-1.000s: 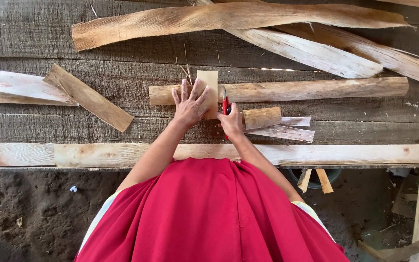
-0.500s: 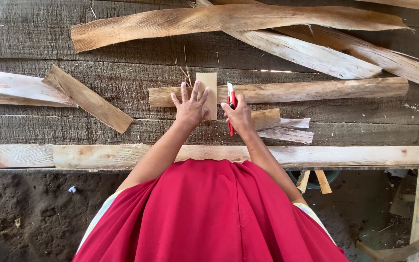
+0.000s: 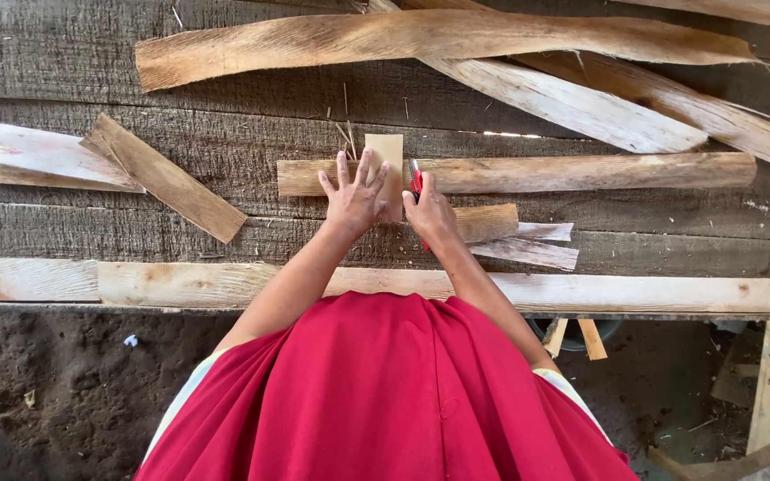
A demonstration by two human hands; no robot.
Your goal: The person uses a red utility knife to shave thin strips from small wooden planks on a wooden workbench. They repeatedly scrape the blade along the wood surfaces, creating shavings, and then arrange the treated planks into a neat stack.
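1. Your right hand (image 3: 430, 209) has dropped slightly, fist closed on the red pen (image 3: 416, 183).
2. Your left hand (image 3: 354, 196), fingers spread, pins the small tan card (image 3: 387, 160) just beside it.
3. Loosen that pressure and the card could slide, skewing your mark.

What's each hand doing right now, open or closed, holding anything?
Left hand: open, fingers spread, pressing flat on the card.
Right hand: closed around a red tool, beside the card's edge.
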